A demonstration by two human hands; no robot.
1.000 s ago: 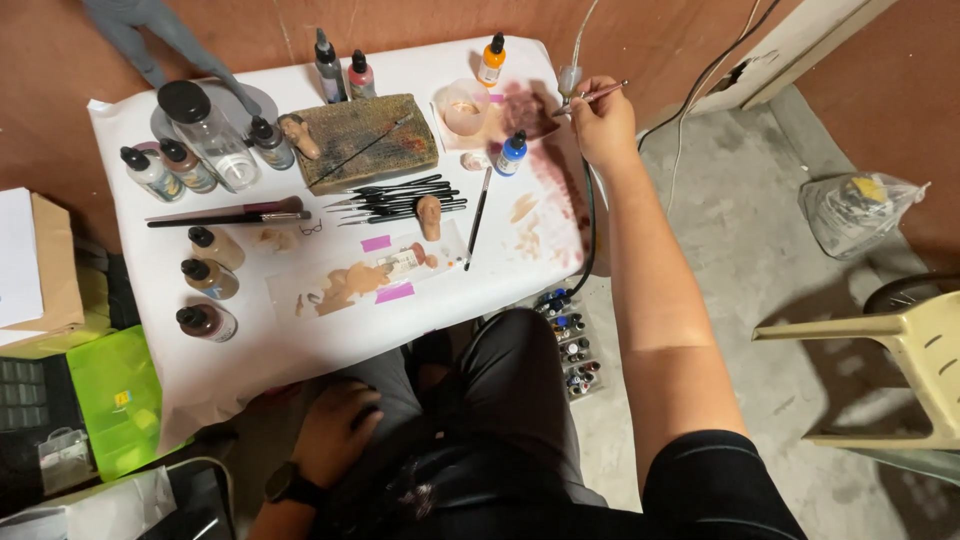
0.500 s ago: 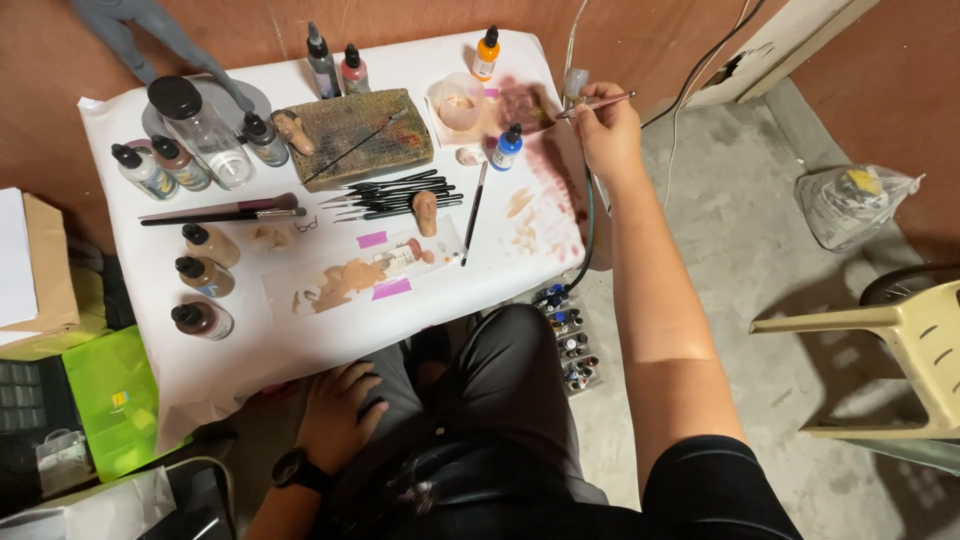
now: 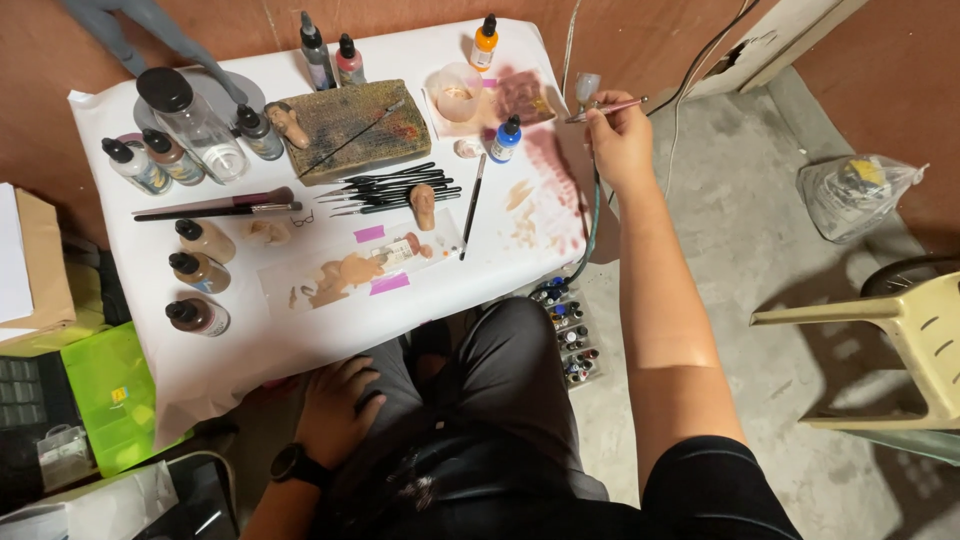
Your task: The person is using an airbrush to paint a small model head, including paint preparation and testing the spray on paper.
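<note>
My right hand (image 3: pixel 620 140) is stretched out over the far right corner of the paper-covered table (image 3: pixel 250 340) and grips a slim airbrush (image 3: pixel 598 106) with a small cup on top; a hose (image 3: pixel 590 225) hangs down from it. Beside that hand stand a blue-capped bottle (image 3: pixel 506 139), a plastic cup (image 3: pixel 458 93) and an orange bottle (image 3: pixel 484 42). My left hand (image 3: pixel 338 412), with a dark watch on the wrist, rests flat on my thigh, holding nothing. A small flesh-coloured figure head (image 3: pixel 423 205) lies mid-table next to a row of black brushes (image 3: pixel 390 188).
Paint bottles (image 3: pixel 198 272) line the table's left side, a clear jar (image 3: pixel 195 125) and a stained block (image 3: pixel 348 128) sit at the back. A rack of small bottles (image 3: pixel 570 335) lies on the floor. A pale plastic chair (image 3: pixel 900 350) and a bag (image 3: pixel 860 190) are right; green box (image 3: pixel 110 400) left.
My right hand has kept hold of the airbrush and shifted slightly at the table's far right corner. My left hand stays on my thigh.
</note>
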